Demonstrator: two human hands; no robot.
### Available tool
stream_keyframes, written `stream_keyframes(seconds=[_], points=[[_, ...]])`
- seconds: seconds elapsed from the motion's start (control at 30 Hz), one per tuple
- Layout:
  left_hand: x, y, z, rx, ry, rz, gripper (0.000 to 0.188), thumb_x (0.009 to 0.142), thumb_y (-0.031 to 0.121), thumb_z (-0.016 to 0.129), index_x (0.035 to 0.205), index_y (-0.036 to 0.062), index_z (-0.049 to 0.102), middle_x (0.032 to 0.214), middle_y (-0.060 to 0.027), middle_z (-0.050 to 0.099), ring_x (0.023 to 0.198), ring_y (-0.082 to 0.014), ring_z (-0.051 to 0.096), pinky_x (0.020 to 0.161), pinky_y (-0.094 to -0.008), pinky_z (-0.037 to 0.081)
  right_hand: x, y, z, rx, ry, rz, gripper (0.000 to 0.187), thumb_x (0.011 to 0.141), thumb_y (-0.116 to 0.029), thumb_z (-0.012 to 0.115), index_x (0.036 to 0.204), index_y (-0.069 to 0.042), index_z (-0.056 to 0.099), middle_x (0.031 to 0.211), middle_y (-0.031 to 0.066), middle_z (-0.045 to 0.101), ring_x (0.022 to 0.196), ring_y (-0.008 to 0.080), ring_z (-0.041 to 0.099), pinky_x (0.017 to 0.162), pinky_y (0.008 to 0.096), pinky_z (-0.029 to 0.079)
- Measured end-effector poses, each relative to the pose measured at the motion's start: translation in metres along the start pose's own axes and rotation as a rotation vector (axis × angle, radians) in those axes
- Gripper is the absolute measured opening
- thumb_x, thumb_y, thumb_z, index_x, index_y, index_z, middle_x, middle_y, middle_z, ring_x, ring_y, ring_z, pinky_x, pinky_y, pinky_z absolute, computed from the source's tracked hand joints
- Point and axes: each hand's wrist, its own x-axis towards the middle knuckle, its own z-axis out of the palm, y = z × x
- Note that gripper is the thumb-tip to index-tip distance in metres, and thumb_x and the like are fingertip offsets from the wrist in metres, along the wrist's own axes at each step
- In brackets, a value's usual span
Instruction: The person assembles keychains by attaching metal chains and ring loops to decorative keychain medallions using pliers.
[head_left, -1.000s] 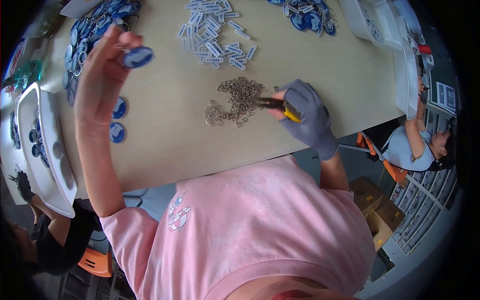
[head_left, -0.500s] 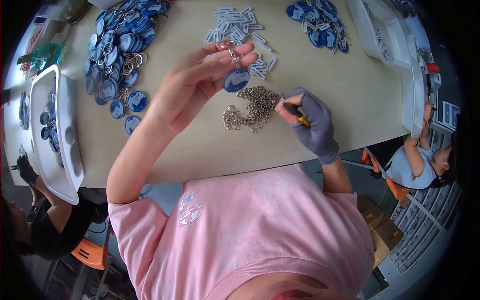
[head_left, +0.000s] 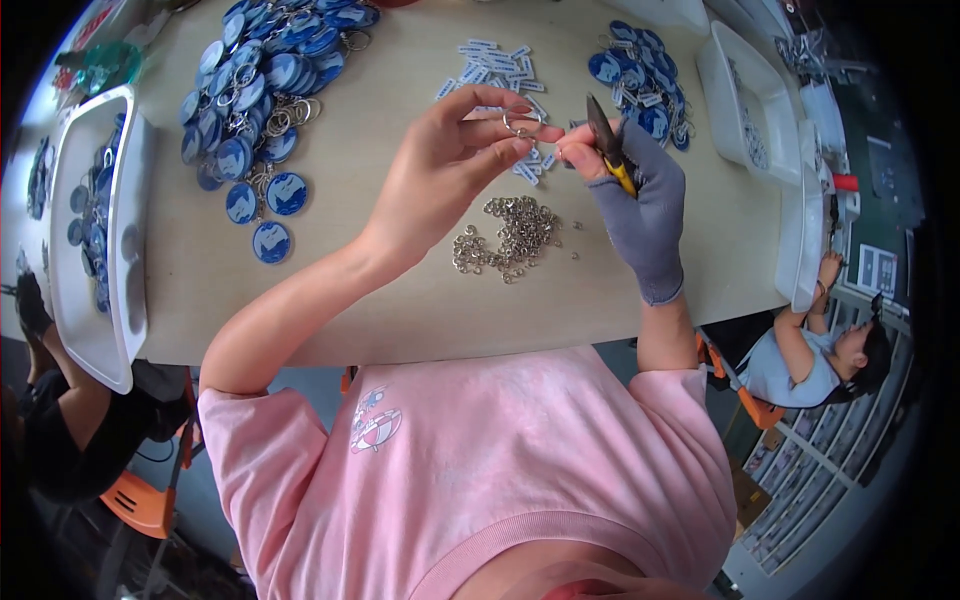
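Observation:
My left hand [head_left: 450, 155] is raised over the middle of the table, its thumb and fingers closed around a silver key ring [head_left: 514, 124]. The round blue pendant cannot be made out at the ring now. My right hand [head_left: 635, 200], in a grey fingerless glove, holds pliers [head_left: 605, 135] with dark jaws upward and a yellow handle part. Its thumb and forefinger are pinched close to the left fingertips; anything between them is too small to tell. Below the hands lies a pile of small metal rings [head_left: 520, 235]. White printed tags [head_left: 490, 62] are scattered beyond them.
A heap of blue round keychains [head_left: 255, 85] lies at left, a smaller keychain pile [head_left: 650, 85] at far right. White trays stand at the left edge [head_left: 132, 250] and right edge [head_left: 715, 95]. Co-workers sit on both sides, one with a visible arm [head_left: 795, 340].
My left hand has moved right, and the hanging blue pendant has gone from sight. My right hand has risen to meet it, with the pliers' jaws now pointing up. The view has shifted slightly.

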Motion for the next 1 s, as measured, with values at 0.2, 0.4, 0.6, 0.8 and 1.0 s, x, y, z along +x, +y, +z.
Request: stream_keyframes(seconds=[0.2,0.4,0.6,0.8,1.0], points=[[0.005,0.010,-0.003,0.113,0.087,0.126,0.029,0.095,0.007,0.061,0.121,-0.0001,0.052,0.108,-0.0103,0.071,0.104,-0.0110,0.063,0.092,-0.0255,0.048,0.007,-0.003,0.007,-0.042,-0.026,-0.086,0.013,0.086,-0.011,0.073,0.093,-0.002,0.067,0.079,0.0015,0.068,0.071,0.0047,0.057,0.067,0.0216,0.046],[0.006,0.011,-0.011,-0.003,0.066,0.098,0.028,0.094,0.007,0.062,0.120,-0.0003,0.053,0.107,-0.0117,0.071,0.103,-0.0119,0.064,0.092,-0.0256,0.049,0.014,-0.011,0.004,-0.036,-0.113,-0.123,0.012,0.086,-0.010,0.072,0.093,-0.002,0.067,0.081,0.0032,0.069,0.074,0.0061,0.060,0.068,0.0222,0.047],[0.007,0.009,-0.010,-0.038,0.047,0.128,0.028,0.093,0.004,0.063,0.119,-0.0012,0.053,0.105,-0.0128,0.071,0.101,-0.0129,0.065,0.092,-0.0268,0.050,0.018,-0.005,0.006,-0.110,-0.132,-0.189,0.017,0.085,-0.009,0.072,0.098,0.000,0.063,0.087,0.0059,0.070,0.082,0.0125,0.067,0.074,0.0261,0.051],[0.005,0.009,-0.006,0.153,0.119,0.163,0.029,0.091,-0.007,0.055,0.119,-0.0023,0.051,0.105,-0.0141,0.071,0.099,-0.0146,0.067,0.088,-0.0262,0.052,0.020,0.000,0.008,-0.183,-0.143,-0.304,0.028,0.083,-0.007,0.073,0.104,-0.003,0.055,0.098,0.0098,0.067,0.088,0.0194,0.069,0.076,0.0300,0.053],[0.001,0.009,-0.004,0.272,0.144,0.251,0.025,0.090,-0.008,0.056,0.115,-0.0032,0.051,0.100,-0.0140,0.071,0.096,-0.0135,0.067,0.083,-0.0255,0.054,0.016,-0.003,0.014,-0.364,-0.091,-0.296,0.028,0.081,-0.004,0.074,0.102,-0.003,0.055,0.094,0.0084,0.067,0.084,0.0179,0.068,0.075,0.0279,0.052]])
